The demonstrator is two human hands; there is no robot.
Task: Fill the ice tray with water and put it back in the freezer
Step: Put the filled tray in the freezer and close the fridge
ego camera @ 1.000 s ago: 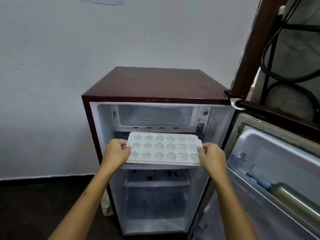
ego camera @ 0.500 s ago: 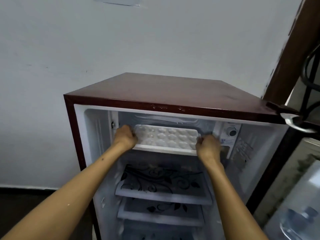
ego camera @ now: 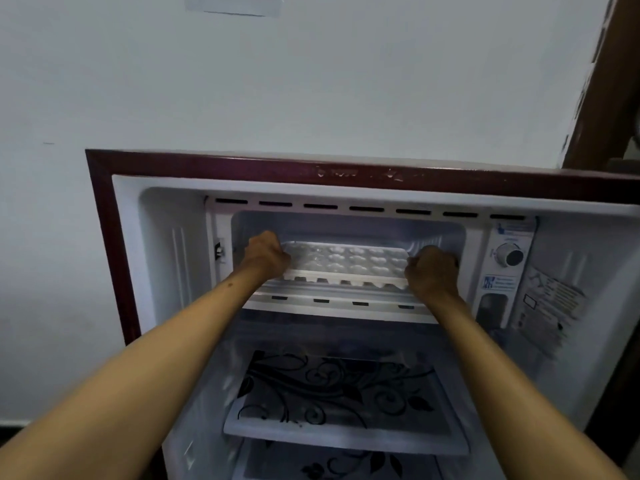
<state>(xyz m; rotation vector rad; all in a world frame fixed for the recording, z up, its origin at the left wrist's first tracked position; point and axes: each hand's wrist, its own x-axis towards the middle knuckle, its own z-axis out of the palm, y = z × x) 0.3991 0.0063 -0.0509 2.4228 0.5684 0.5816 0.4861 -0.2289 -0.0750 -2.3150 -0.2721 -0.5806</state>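
Observation:
A white ice tray (ego camera: 346,263) with star-shaped cells lies level inside the freezer compartment (ego camera: 346,225) at the top of a small maroon fridge (ego camera: 104,237). Its front edge sits just above the compartment's floor lip. My left hand (ego camera: 265,256) grips the tray's left end and my right hand (ego camera: 431,270) grips its right end, both reaching into the opening. Whether the cells hold water is hard to tell.
A thermostat knob (ego camera: 509,255) and labels sit on the panel right of the freezer. Glass shelves with a black floral print (ego camera: 339,393) lie below. A brown door frame (ego camera: 602,84) stands at the right, a white wall behind.
Both hands have lifted the tray from below the freezer opening and pushed it into the compartment. My head has come closer and lower to the fridge.

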